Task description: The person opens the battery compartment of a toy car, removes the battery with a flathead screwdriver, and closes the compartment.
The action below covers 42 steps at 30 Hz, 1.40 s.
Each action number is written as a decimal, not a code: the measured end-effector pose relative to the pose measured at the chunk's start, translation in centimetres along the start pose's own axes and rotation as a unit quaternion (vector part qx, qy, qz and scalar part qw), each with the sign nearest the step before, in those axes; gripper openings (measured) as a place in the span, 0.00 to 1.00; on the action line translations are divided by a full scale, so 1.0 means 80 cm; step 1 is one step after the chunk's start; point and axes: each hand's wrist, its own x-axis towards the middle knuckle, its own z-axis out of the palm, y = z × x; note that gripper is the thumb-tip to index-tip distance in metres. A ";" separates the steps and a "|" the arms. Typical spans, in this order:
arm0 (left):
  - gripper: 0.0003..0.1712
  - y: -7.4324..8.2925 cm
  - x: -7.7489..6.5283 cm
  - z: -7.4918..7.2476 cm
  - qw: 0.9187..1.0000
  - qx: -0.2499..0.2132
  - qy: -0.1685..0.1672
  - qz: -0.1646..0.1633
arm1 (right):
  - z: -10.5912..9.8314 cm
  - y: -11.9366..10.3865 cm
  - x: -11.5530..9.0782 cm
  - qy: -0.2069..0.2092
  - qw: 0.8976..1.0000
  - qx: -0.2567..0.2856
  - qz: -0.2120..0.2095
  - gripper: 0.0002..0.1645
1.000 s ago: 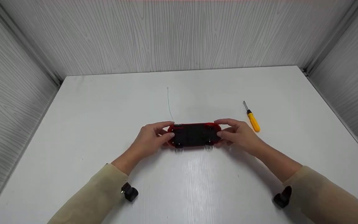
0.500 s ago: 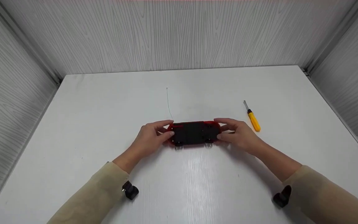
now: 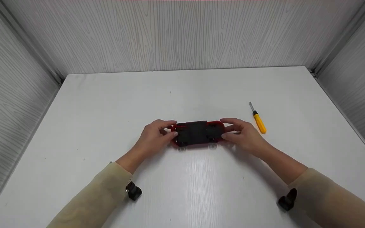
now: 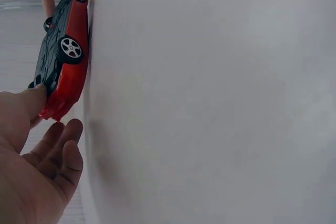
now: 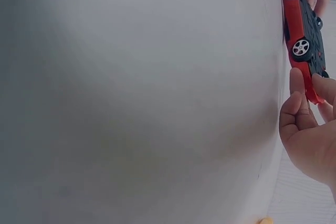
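A screwdriver (image 3: 258, 120) lies on the table (image 3: 106, 101) at the person's right, beyond the right hand (image 3: 245, 136) and near it, its tip toward the far edge; it sits outside the space between the hands. Pale panels rise around the table: a back panel (image 3: 176, 34) along the far edge, a left panel (image 3: 14, 57) and a right panel (image 3: 353, 63), with grey strips at the corners. Beige sleeves (image 3: 97, 193) reach in from the near side, and by each cuff sits a small black camera (image 3: 134, 193). The car (image 3: 197, 133) is held between the two hands near the middle of the table, underside up toward the head camera; whether it touches the table I cannot tell. The left hand (image 3: 155, 136) pinches one end, thumb on the underside and forefinger at the far edge, the other fingers bent below; the right hand grips the opposite end likewise, its thumb on the underside. The hands hide parts of both ends. The car has a glossy red body with rounded ends, a flat, dark underside with moulded ridges, and black wheels (image 4: 70, 48) with silvery spoked hubs. The screwdriver has a slim grey shaft, a black collar and a rounded yellow handle. The table is smooth white with a soft sheen and a few dark specks; the panels carry a wavy grey wood grain.
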 end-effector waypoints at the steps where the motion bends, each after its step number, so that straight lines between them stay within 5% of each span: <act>1: 0.27 0.000 0.001 0.000 1.000 0.002 0.001 0.006 | 0.000 0.000 0.001 0.002 1.000 -0.003 -0.001 0.35; 18: 0.26 -0.001 0.005 0.002 1.000 0.004 -0.006 0.003 | 0.001 -0.002 0.001 0.025 0.999 -0.032 0.014 0.32; 25: 0.26 0.001 0.001 0.001 1.000 0.015 -0.016 0.007 | 0.005 -0.005 0.001 0.037 0.999 -0.006 0.006 0.31; 42: 0.37 -0.001 -0.011 0.000 0.992 0.077 -0.068 0.074 | 0.005 -0.013 0.014 0.052 0.999 -0.007 0.003 0.30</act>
